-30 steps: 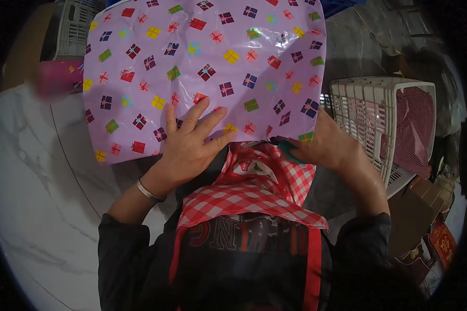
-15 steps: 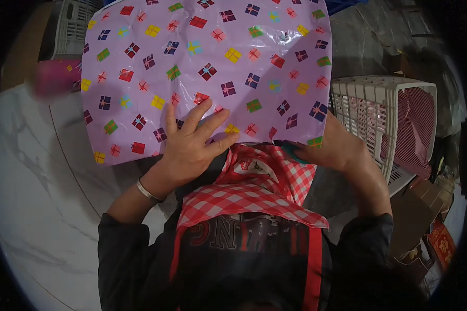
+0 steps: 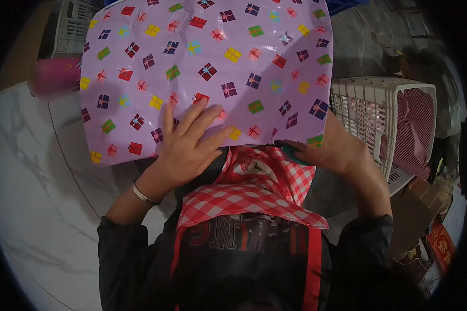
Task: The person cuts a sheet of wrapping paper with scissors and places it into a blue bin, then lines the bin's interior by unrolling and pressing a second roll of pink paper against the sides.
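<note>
A shiny lilac sheet of gift wrap (image 3: 213, 46), printed with small colourful presents, spreads across the upper middle in front of me. My left hand (image 3: 189, 142) lies flat on its near part, fingers apart and pressing on the surface. At the near right edge of the sheet, my right hand (image 3: 334, 147) is closed around a dark teal tool (image 3: 291, 153). Its dark tip touches the sheet's edge; the sheet covers part of the fingers and the rest of the tool, so its kind cannot be made out.
A white plastic basket (image 3: 366, 111) holding red striped cloth (image 3: 412, 132) lies to the right. Cardboard (image 3: 415, 215) and a red printed packet (image 3: 441, 243) are below it. A marble-patterned surface (image 3: 36, 171) extends left, with a pink roll (image 3: 57, 78) and a grey crate (image 3: 75, 31) beyond.
My left hand has slid slightly left and toward me on the sheet. My right hand stays almost in place with the teal tool; the sheet has shifted very little.
</note>
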